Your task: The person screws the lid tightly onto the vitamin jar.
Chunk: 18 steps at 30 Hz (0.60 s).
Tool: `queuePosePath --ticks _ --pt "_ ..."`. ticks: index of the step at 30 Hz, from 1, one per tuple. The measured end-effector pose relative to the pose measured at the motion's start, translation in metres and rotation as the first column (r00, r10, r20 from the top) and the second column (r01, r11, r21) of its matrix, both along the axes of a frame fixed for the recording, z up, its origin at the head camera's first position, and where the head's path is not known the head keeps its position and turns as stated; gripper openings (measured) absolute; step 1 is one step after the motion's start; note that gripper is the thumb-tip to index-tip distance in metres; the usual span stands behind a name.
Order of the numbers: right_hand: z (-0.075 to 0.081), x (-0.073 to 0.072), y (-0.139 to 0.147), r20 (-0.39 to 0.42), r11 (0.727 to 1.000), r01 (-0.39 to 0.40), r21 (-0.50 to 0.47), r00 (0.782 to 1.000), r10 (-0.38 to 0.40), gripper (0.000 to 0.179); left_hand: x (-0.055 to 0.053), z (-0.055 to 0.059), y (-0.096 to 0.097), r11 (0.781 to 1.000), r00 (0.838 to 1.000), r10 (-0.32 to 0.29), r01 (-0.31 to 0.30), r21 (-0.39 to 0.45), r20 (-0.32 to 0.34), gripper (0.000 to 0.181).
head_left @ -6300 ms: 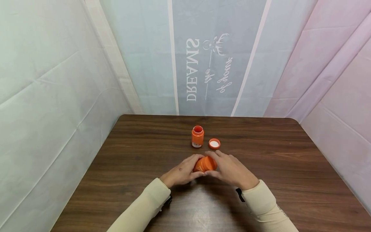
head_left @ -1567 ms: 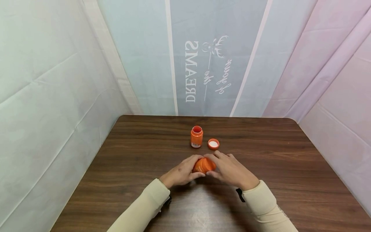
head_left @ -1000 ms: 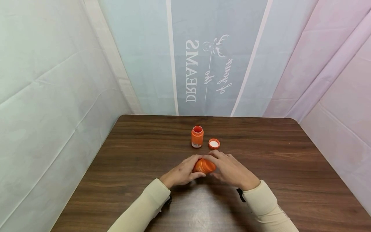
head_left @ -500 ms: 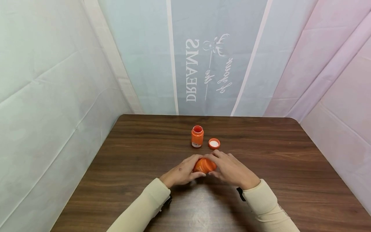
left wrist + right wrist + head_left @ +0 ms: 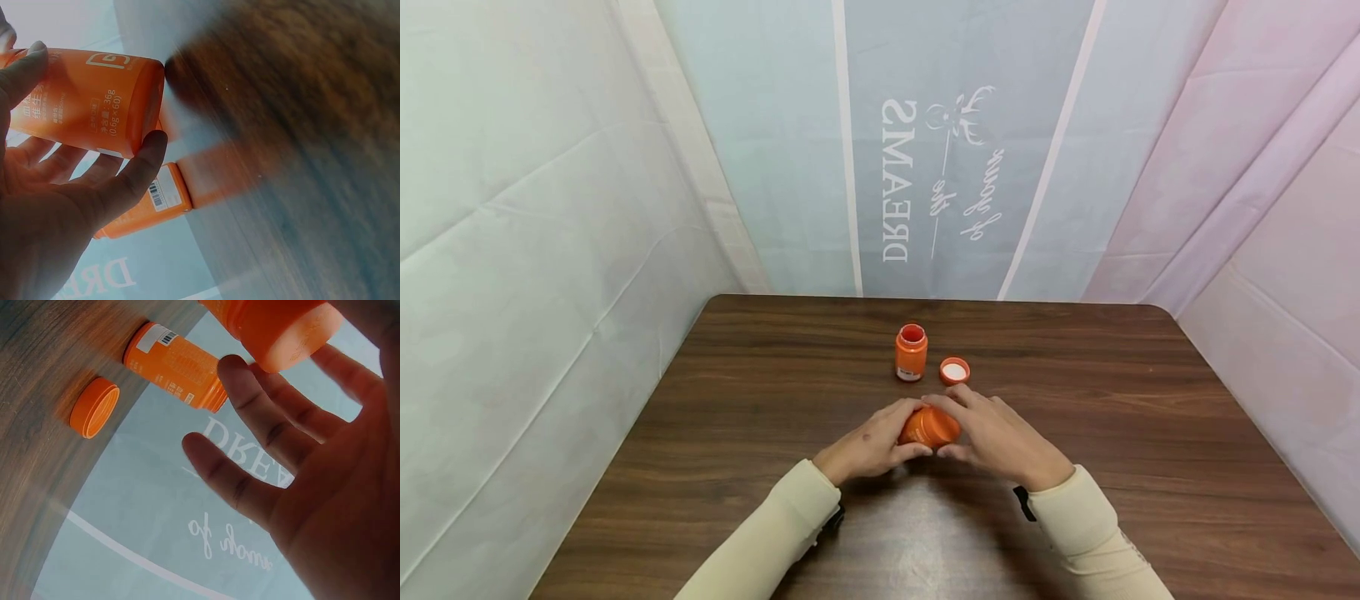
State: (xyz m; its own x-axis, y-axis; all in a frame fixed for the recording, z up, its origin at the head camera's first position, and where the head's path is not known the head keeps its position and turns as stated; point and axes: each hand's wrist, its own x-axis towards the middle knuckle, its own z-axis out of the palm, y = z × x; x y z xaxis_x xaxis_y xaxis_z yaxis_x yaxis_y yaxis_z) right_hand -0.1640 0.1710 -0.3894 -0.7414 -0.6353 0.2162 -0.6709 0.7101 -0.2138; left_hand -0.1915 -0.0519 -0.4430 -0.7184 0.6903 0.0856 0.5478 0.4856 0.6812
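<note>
The capped bottle [image 5: 919,428] sits tilted over the desk [image 5: 760,375], between the left hand [image 5: 871,442] and the right hand [image 5: 1002,437]. Left: thumb and fingers curl around the body and hold it. Right: fingers are part-spread about the cap [image 5: 947,426]; whether they grip cannot be told. Handling, as judged: light, stiff, smooth plastic, liable to turn in the palm; hold body low, cap by its side. An uncapped bottle [image 5: 911,360] stands beyond, a loose cap [image 5: 955,372] beside it.

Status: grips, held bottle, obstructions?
Left grip around tilted orange plastic bottle. Right grip on its fitted orange cap, tightness unclear. Uncapped orange bottle, upturned orange cap beyond; neither apparently blocking.
</note>
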Motion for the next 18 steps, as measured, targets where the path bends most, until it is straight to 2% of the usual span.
queuePosePath --ticks 4,10,18 --pt "0.0003 0.0009 0.0010 0.009 1.000 -0.009 -0.008 1.000 0.009 0.072 -0.0005 -0.0012 -0.0004 1.000 1.000 -0.001 0.001 0.001 0.003 0.057" --pt "0.0001 0.0024 0.0020 -0.009 1.000 -0.020 -0.015 1.000 0.020 0.063 -0.0006 -0.0010 -0.0002 1.000 1.000 0.003 -0.003 -0.002 0.001 0.054" --pt "-0.0005 0.0035 0.0030 0.014 0.999 -0.018 -0.026 1.000 0.018 0.058 -0.0002 -0.0001 0.0001 1.000 1.000 -0.003 0.003 0.012 -0.001 0.053"
